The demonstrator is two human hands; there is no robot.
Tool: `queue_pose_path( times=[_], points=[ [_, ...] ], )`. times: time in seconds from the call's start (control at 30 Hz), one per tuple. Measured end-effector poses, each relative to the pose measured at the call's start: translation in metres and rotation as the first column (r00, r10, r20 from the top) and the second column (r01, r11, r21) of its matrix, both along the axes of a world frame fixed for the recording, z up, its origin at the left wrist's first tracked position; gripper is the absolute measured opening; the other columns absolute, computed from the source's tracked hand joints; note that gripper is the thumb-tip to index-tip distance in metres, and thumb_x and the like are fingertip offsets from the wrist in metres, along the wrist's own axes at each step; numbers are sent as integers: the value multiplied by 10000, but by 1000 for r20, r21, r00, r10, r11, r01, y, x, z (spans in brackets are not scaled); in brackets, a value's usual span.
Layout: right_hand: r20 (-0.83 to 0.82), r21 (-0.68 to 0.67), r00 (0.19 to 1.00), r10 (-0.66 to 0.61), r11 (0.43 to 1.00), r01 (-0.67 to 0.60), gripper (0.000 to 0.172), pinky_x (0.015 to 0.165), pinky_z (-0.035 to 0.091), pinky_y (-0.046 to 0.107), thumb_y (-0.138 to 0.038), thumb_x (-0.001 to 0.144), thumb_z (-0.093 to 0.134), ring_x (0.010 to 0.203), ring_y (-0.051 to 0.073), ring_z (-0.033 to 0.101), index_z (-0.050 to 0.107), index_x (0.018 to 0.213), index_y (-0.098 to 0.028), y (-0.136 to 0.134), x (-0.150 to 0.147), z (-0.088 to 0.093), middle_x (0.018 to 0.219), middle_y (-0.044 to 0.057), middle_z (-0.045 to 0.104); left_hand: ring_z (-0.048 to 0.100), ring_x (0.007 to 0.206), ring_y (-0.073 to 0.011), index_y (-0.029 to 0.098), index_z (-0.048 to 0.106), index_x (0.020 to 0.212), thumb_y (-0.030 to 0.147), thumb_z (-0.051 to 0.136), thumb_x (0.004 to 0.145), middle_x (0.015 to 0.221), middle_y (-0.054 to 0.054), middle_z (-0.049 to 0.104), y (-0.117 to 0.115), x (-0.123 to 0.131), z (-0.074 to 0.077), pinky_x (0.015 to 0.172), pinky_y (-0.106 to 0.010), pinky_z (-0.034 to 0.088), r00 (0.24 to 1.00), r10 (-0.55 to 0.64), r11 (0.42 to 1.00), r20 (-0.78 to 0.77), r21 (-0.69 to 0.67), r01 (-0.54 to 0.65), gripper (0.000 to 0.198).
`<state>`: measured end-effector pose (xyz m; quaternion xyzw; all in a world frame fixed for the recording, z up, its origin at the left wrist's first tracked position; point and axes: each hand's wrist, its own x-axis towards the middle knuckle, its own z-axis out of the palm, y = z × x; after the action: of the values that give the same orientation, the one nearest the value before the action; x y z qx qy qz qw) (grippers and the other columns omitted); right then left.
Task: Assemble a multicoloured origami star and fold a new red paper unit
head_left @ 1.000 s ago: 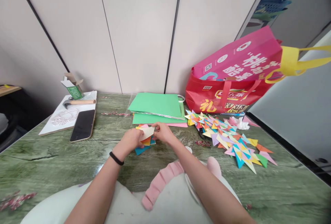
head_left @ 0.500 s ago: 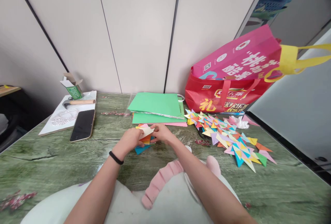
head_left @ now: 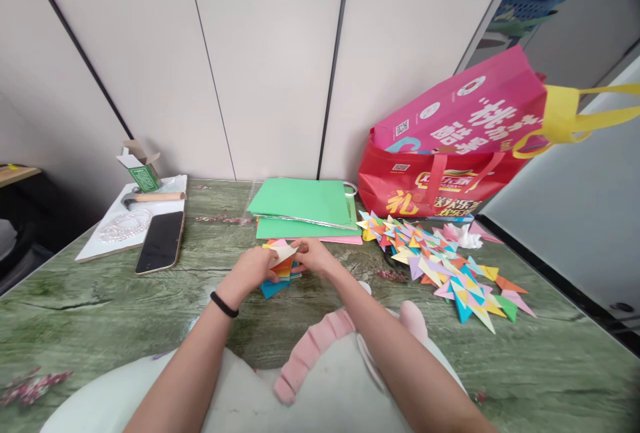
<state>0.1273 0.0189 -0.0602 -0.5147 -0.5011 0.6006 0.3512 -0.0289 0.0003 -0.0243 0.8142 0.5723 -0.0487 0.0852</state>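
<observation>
Over the coloured papers [head_left: 283, 273], your left hand [head_left: 257, 266] and right hand [head_left: 311, 257] pinch a cream paper [head_left: 285, 256], its long axis sideways, right end angled away.

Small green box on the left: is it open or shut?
Open: the green box has its top flaps sticking up and outward.

The lone view looks out from the wearer's head, above the near side of the green paper stack [head_left: 305, 201], facing forward and down across the table [head_left: 125, 309]; hands [head_left: 255, 269] show at middle distance before that stack, wall panels [head_left: 280, 73] behind it.
</observation>
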Motion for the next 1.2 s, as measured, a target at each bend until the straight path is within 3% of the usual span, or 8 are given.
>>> queue_pose_path(
  times=[0.4, 0.57, 0.8, 0.93, 1.03, 1.2],
  points=[
    [64, -35, 998, -3, 999, 5, 329, 503, 555, 235, -16, 634, 605, 552, 136, 633, 518, 922, -149, 2, 1, -2, 663, -40, 581, 623, 821, -270, 188, 667, 934, 254, 658, 653, 813, -92, 677, -3, 2, 9, 652, -279, 403, 999, 32, 998, 34, -46, -30, 289],
    [143, -79, 990, -4, 997, 15, 398, 412, 516, 219, -52, 645, 632, 413, 134, 588, 500, 1007, -149, 2, 6, 0, 497, -64, 569, 620, 825, -243, 207, 662, 889, 266, 659, 654, 816, -66, 673, -3, 0, 7, 678, -267, 405, 997, 50, 998, 62, -30, -48, 242],
    [113, -218, 981, 156, 968, -129, 363, 359, 505, 234, -165, 756, 600, 388, 156, 593, 418, 1067, -120, -2, 6, 5, 444, -5, 605, 626, 814, -246, 187, 668, 903, 266, 644, 676, 825, -84, 685, -2, -3, 4, 653, -266, 405, 998, 26, 999, 56, -20, -25, 242],
    [67, -213, 988, 142, 969, -125, 461, 381, 515, 217, -69, 752, 566, 406, 145, 603, 336, 1150, -113, -2, 4, 2, 452, -21, 605, 634, 774, -237, 178, 681, 873, 300, 633, 693, 799, -88, 692, -1, -3, 5, 631, -258, 405, 998, 23, 999, 56, -32, -21, 223],
    [59, -186, 992, 109, 978, -97, 602, 398, 518, 198, -28, 702, 599, 429, 145, 618, 283, 1208, -111, -2, 3, -1, 465, -38, 606, 637, 752, -230, 172, 687, 849, 326, 539, 782, 781, -96, 694, -1, -2, 5, 626, -262, 408, 997, 18, 999, 71, -34, -16, 224],
    [80, -142, 996, 28, 990, -16, 758, 408, 515, 187, 4, 648, 628, 449, 141, 616, 212, 1276, -82, -2, 3, -2, 474, -43, 602, 639, 797, -230, 151, 674, 867, 231, 410, 856, 852, -131, 691, 1, -2, -3, 678, -276, 419, 988, 62, 998, 139, 5, -63, 276]
  ],
)
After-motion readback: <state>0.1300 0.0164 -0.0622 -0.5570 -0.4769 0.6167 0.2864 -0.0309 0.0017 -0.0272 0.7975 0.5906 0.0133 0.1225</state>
